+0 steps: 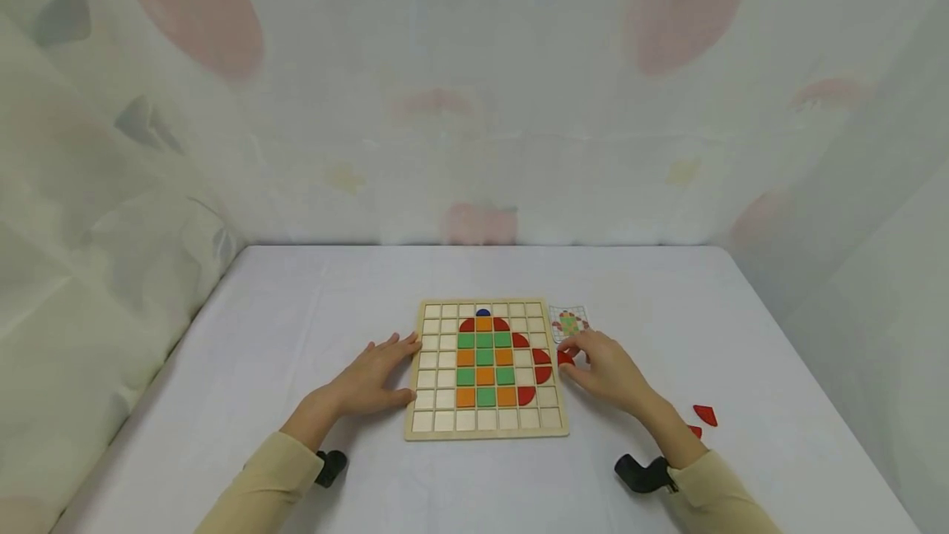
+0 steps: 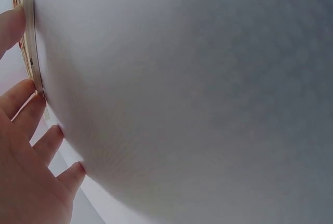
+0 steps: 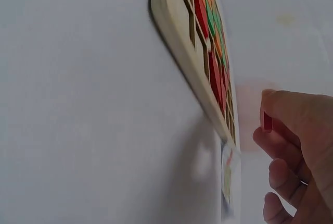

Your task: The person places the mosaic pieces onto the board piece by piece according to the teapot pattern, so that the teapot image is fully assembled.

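A wooden grid board (image 1: 437, 421) lies on the table, with green and orange square tiles in its middle columns. Red quarter-round tiles (image 1: 542, 374) sit toward its right side and near the top, below one blue half-round tile (image 1: 483, 313). My left hand (image 1: 376, 376) rests at the board's left edge, fingers spread, fingertips touching the frame. Between thumb and fingertips my right hand (image 1: 610, 371) pinches a red tile (image 1: 566, 358), just off the board's right edge. In the right wrist view that red tile (image 3: 267, 122) shows edge-on, mostly covered by the thumb and finger.
A small pattern card (image 1: 569, 321) lies beside the board's upper right corner. Loose red tiles (image 1: 706, 414) lie on the table to the right, one partly behind the right forearm. A black wrist device (image 1: 642, 474) hangs by each sleeve. Printed curtains surround the white table.
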Demonstrator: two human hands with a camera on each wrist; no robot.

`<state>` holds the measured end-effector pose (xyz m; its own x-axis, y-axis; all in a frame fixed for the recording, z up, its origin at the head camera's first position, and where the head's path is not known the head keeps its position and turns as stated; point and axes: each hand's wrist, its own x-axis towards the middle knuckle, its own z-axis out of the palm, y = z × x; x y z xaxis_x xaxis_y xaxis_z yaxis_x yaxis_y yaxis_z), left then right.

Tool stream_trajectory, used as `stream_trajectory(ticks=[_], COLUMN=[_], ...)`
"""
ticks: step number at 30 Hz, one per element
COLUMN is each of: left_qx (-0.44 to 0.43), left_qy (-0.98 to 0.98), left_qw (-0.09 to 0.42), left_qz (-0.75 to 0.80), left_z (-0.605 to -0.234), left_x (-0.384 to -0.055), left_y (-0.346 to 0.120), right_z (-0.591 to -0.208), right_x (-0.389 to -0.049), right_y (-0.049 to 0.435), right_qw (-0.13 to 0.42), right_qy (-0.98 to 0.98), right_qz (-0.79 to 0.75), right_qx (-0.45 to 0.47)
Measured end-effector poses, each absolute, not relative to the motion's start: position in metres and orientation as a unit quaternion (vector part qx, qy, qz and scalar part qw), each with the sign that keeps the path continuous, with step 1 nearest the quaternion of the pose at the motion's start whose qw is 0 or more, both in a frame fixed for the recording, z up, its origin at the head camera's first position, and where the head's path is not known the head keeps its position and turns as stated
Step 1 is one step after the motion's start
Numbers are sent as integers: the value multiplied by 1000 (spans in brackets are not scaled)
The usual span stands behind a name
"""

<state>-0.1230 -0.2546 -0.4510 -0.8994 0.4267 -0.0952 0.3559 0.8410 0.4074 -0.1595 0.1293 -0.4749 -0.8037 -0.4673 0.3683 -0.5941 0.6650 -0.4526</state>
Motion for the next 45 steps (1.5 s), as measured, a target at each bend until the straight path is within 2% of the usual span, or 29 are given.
stream_trajectory(ticks=[18,32,45], left_qx=[209,205,209], left_qy=[954,955,955], left_qw=[87,90,88], left_qz=[196,192,191], left_z=[-450,-451,-453], left_x=[-124,-124,-124], left_y=[-254,-254,-254], right_z=[-465,-464,-463], right_x=[-164,-159,-160], right_y=[41,-3,-29], right_qw=[77,44,93], right_qy=[-911,-911,-914], right_qz=[277,283,237], right_qx=[296,298,316])
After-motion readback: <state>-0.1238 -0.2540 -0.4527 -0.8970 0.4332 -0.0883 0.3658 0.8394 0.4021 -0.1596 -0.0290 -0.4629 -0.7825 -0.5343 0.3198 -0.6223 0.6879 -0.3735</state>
